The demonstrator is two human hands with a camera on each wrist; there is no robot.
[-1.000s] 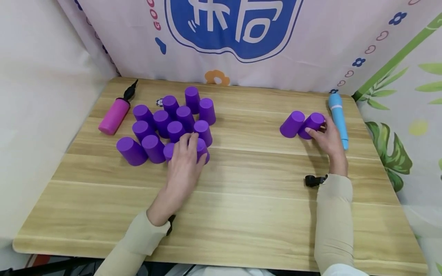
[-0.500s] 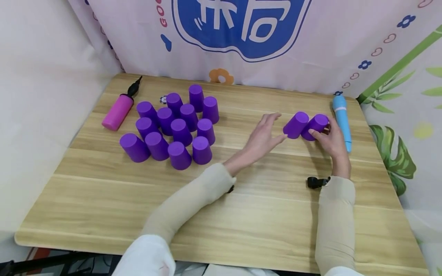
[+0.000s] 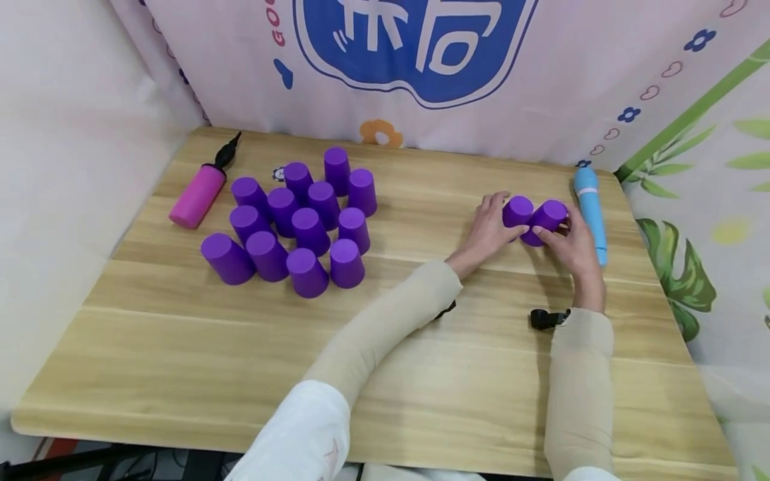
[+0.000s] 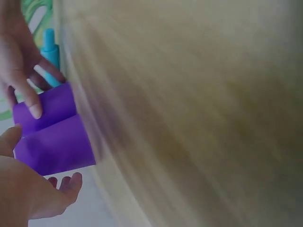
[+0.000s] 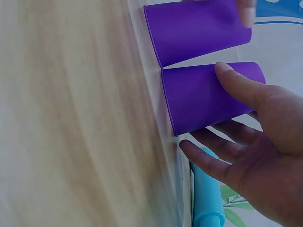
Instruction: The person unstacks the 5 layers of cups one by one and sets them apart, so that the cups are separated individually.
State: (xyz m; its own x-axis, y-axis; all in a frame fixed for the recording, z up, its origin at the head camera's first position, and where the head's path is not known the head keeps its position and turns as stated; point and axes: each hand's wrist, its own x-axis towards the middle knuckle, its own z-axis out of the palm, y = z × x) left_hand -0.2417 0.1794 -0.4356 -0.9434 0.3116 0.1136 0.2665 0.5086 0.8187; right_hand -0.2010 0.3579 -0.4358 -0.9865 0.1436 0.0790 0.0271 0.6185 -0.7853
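Two purple cups stand upside down side by side at the right of the table, their lower rims touching. My left hand (image 3: 486, 230) reaches across to the left cup (image 3: 517, 208), its thumb in front and its fingers curled round the far side. The right cup (image 3: 549, 214) is held by my right hand (image 3: 574, 247). In the right wrist view, the right thumb lies along that cup (image 5: 201, 99) and the fingers pass beneath it. A blurred left thumb (image 5: 246, 13) shows over the other cup (image 5: 194, 30).
Several more upturned purple cups (image 3: 309, 230) stand clustered at the left. Behind them lie a pink hand pump (image 3: 198, 196) and a small round sticker (image 3: 279, 174). A blue pump (image 3: 591, 214) lies close to my right hand. A printed cloth (image 3: 445, 127) hangs along the table's back edge.
My left hand has left the cup cluster, crossed rightward and come round the left cup of the pair. The right hand has stayed on its cup.
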